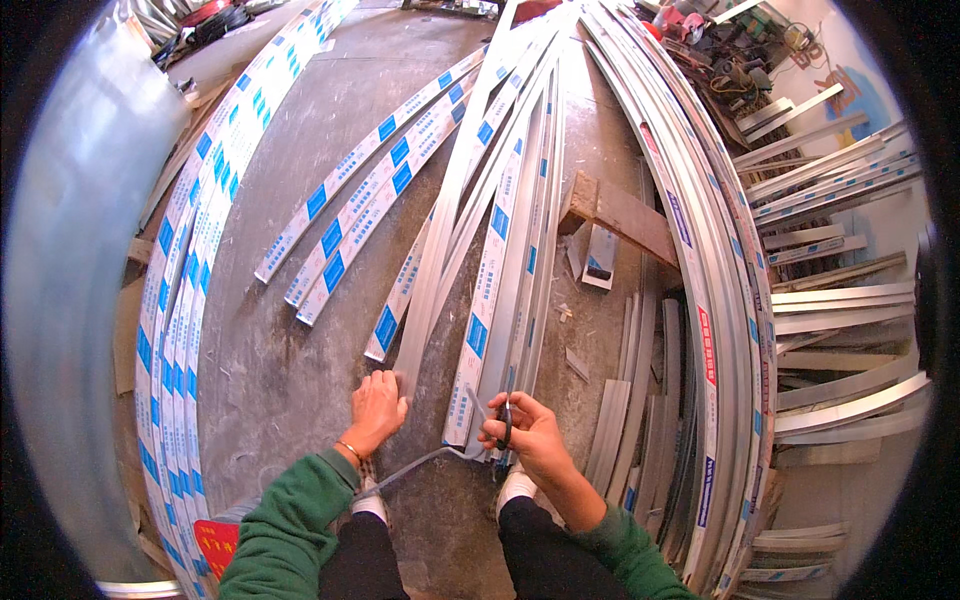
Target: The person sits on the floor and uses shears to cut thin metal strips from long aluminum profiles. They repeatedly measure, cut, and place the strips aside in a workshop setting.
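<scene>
My left hand [378,412] is closed at the near end of a long bare silver metal profile [447,215], its fingertips against the left edge. That profile lies slantwise over other bars. My right hand [535,440] is closed round the black loop handles of a pair of scissors [504,424], whose blades are mostly hidden. Beside its fingers a thin grey flexible strip [420,461] bends down and runs left toward my left shoe. Just left of the right hand, a film-wrapped profile [487,290] with blue and white print ends near my feet.
Several film-wrapped bars [360,215] fan out ahead on the concrete floor. Long stacks of profiles [205,240] [712,300] line both sides. A wooden block [628,222] lies to the right. Racked offcuts [840,310] fill the far right. A red package [215,545] is at lower left.
</scene>
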Action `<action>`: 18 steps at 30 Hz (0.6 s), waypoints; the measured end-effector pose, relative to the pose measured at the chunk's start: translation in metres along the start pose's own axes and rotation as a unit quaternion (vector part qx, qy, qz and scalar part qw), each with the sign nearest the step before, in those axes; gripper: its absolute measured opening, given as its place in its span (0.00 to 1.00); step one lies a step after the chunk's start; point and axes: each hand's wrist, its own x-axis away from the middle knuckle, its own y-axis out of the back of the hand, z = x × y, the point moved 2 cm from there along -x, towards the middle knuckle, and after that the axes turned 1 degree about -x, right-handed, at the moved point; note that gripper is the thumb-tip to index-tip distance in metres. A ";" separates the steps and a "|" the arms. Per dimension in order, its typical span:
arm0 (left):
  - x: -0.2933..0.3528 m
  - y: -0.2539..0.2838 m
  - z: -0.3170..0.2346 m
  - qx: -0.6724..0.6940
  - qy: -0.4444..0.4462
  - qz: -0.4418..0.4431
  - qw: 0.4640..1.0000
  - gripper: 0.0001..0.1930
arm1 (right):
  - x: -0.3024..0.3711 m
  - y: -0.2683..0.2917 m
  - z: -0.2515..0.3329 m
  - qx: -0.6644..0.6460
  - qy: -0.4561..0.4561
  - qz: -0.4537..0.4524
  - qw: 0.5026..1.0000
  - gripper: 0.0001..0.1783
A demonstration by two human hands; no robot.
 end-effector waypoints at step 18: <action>0.100 -0.030 -0.002 0.704 0.288 0.225 0.609 0.12 | -0.033 -0.011 -0.128 0.174 -0.119 0.084 0.974 0.15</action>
